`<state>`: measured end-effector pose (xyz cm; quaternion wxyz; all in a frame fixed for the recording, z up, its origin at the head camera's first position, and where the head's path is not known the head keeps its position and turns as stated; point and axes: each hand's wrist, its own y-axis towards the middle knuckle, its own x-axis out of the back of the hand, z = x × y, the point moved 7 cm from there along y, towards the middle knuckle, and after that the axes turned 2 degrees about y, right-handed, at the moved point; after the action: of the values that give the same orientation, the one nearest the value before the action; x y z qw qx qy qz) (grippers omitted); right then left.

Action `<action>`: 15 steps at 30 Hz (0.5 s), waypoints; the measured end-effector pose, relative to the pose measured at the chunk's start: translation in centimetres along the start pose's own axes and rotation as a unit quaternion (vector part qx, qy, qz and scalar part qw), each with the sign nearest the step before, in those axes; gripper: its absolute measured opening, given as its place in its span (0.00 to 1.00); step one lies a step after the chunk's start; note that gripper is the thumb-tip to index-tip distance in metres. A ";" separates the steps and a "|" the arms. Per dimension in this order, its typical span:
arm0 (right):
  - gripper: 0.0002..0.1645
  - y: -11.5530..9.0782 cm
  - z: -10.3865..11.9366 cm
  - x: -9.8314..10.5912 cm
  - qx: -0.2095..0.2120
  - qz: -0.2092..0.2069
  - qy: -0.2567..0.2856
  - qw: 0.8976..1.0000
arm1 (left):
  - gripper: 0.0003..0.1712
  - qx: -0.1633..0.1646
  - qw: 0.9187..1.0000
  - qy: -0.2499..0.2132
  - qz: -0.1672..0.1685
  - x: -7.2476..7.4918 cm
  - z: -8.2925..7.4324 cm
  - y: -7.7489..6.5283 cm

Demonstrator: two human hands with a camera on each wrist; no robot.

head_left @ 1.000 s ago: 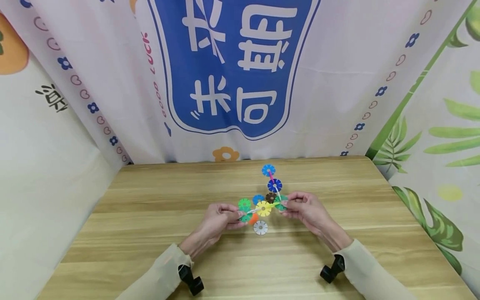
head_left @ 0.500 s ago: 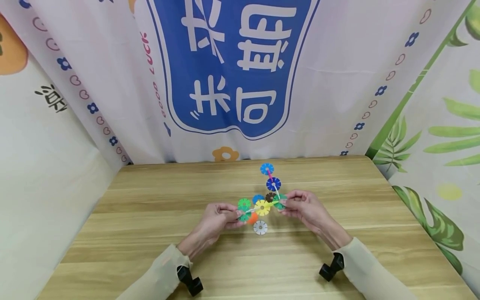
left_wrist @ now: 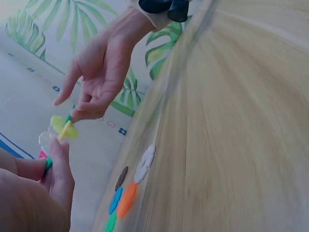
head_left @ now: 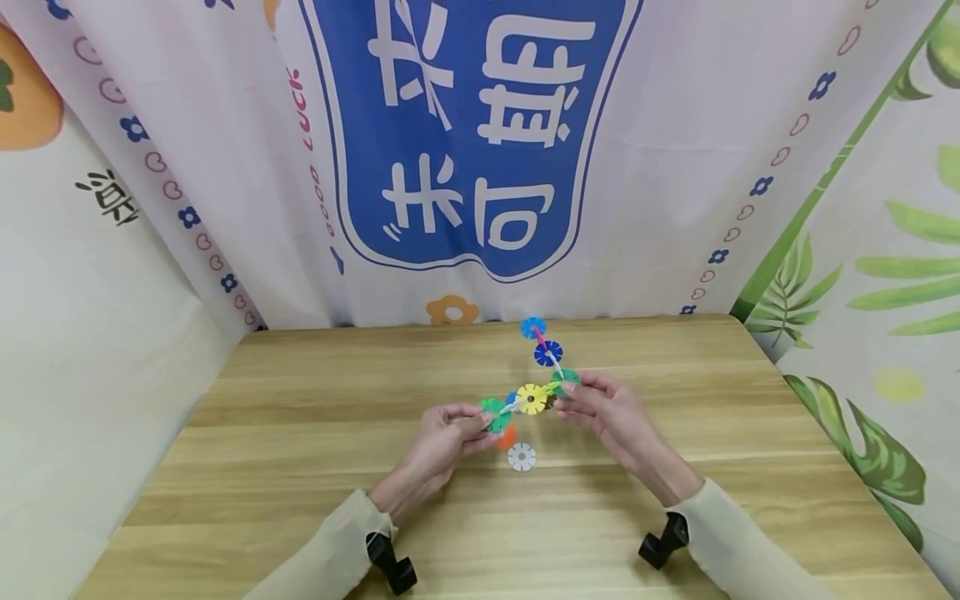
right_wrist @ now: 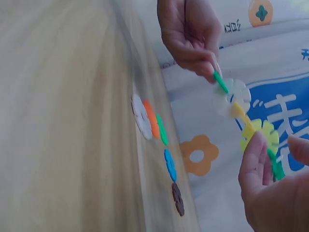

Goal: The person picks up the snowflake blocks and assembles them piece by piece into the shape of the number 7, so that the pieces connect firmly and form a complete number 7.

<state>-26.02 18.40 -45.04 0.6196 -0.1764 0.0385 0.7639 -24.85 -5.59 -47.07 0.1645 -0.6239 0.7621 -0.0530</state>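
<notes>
Slotted plastic snowflake discs are joined into a chain held above the table. My left hand (head_left: pixel 442 442) pinches the green disc (head_left: pixel 496 419) at its left end between thumb and fingers. At the chain's bend, my right hand (head_left: pixel 618 421) holds another green disc (head_left: pixel 564 382). Between the hands run a white disc (right_wrist: pixel 236 96), a yellow disc (head_left: pixel 532 399) and a yellow-green disc (left_wrist: pixel 67 128). Beyond the right hand, a white disc seen edge-on leads to a dark blue disc (head_left: pixel 548 353), a pink disc (head_left: pixel 539 337) and a light blue disc (head_left: pixel 533 327).
Loose discs lie flat on the wooden table (head_left: pixel 315 433) below the chain: white (head_left: pixel 522 457), orange (right_wrist: pixel 151 119), green (right_wrist: pixel 161 130), blue (right_wrist: pixel 170 165) and brown (right_wrist: pixel 177 199). A printed curtain (head_left: pixel 675 208) hangs behind the table's far edge.
Both hands have moved slightly up in the head view with the chain, the right one more. The chain's left green disc now covers the loose green one. The loose discs stay in place.
</notes>
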 end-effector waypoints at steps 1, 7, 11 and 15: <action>0.18 -0.2 -0.3 -0.3 -0.005 0.008 0.000 1.000 | 0.10 -0.003 1.000 -0.002 -0.004 0.0 0.0 0.0; 0.23 -0.9 -2.2 -3.0 -0.034 0.062 -0.036 0.997 | 0.10 -0.015 1.000 0.001 -0.008 -0.8 -0.1 0.1; 0.15 -1.0 -2.9 -4.3 -0.040 0.071 -0.039 0.996 | 0.10 -0.020 1.000 0.017 0.004 -1.9 -0.1 0.0; 0.03 -1.0 -3.2 -4.5 -0.040 0.067 -0.029 0.997 | 0.12 -0.019 0.999 0.046 -0.001 -2.3 0.2 0.1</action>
<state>-23.59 13.51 -46.48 0.5606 -0.1761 0.0019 0.8092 -24.47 -3.33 -46.86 0.1170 -0.6245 0.7693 -0.0670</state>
